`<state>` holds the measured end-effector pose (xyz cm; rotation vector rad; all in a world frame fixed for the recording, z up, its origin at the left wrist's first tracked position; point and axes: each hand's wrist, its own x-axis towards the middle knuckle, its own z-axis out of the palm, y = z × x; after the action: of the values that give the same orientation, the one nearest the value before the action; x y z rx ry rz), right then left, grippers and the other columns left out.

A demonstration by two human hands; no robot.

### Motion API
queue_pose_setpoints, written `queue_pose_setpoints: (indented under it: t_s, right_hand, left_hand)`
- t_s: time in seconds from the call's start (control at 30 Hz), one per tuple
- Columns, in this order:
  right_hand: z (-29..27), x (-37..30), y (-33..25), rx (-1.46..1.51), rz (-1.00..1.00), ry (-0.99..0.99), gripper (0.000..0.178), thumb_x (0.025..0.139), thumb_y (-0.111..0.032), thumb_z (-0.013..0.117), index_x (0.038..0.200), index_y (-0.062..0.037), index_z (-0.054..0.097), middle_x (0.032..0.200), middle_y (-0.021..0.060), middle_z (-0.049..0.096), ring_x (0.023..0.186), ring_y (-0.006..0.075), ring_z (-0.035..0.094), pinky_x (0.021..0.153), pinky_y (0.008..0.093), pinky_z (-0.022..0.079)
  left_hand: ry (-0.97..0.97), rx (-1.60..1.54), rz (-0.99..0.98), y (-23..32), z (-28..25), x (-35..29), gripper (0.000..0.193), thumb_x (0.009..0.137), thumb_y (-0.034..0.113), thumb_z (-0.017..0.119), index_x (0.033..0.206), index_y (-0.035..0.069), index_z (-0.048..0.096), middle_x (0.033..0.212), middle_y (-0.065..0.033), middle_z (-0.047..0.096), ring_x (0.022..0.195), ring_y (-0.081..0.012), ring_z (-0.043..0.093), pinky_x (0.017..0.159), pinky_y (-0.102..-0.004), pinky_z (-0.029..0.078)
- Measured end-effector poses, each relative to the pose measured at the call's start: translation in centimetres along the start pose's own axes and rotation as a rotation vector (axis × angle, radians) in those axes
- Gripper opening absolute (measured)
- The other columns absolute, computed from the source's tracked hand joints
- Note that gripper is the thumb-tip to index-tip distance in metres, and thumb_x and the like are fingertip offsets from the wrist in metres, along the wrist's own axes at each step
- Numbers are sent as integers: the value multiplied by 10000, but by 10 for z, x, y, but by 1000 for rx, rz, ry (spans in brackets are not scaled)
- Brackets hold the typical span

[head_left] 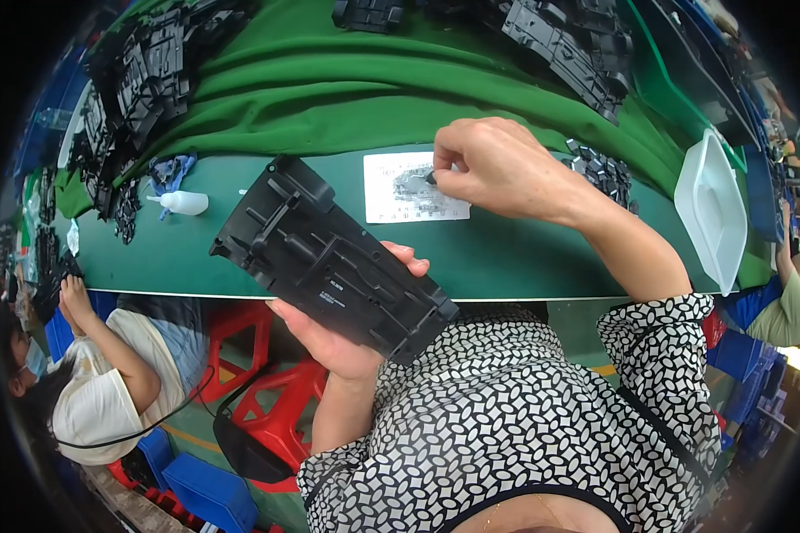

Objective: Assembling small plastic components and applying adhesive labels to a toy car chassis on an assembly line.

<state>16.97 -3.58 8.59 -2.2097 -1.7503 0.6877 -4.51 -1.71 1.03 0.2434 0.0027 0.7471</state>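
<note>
Near-left of the white sheet [379, 184], the left hand [340, 351], fingers wrapped around its sides, supports the tilted black housing [329, 262]. The right hand [492, 169], wrist bent, covers the sheet's right edge; fingertips pinch a small black piece [431, 178]. Left of the sheet: white bottle [187, 203]. Right: loose black parts [604, 173], then white tray [713, 213]. Beyond: green cloth [329, 107].

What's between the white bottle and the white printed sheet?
In the head view, the broad end of the black plastic part, held in the left hand, shows between bottle and sheet; a small white bit shows too.
</note>
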Motion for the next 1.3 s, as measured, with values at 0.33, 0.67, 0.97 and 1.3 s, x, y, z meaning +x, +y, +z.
queue_pose_setpoints:
  t_s: [0.33,0.67,0.97,1.3]
  right_hand:
    - [1,-25,20,-76,-366,464,77,740,-58,648,791,-25,601,726,89,569,656,244,571,600,351,458]
    - [3,-71,-12,18,-943,480,314,607,-1,698,915,-6,635,684,26,501,547,164,467,495,297,338]
    - [23,-70,-10,-84,-1016,621,302,540,-91,612,824,10,604,632,-6,422,531,129,407,482,270,293]
    - [27,-75,-5,-118,-1017,580,314,576,-83,620,873,18,623,631,3,474,520,130,420,487,267,294]
  left_hand:
    - [225,134,-52,12,26,33,872,847,707,223,1223,-53,424,1096,-229,550,956,-343,562,856,-444,464]
    - [251,344,-33,0,45,61,789,876,668,232,1135,-28,498,1048,-177,580,913,-250,599,781,-358,510]
    - [282,510,6,-14,60,66,726,881,657,268,1060,6,534,968,-128,605,876,-202,594,760,-310,493]
    - [241,593,13,-21,67,64,709,860,678,325,1035,22,531,935,-81,593,872,-146,570,709,-265,485]
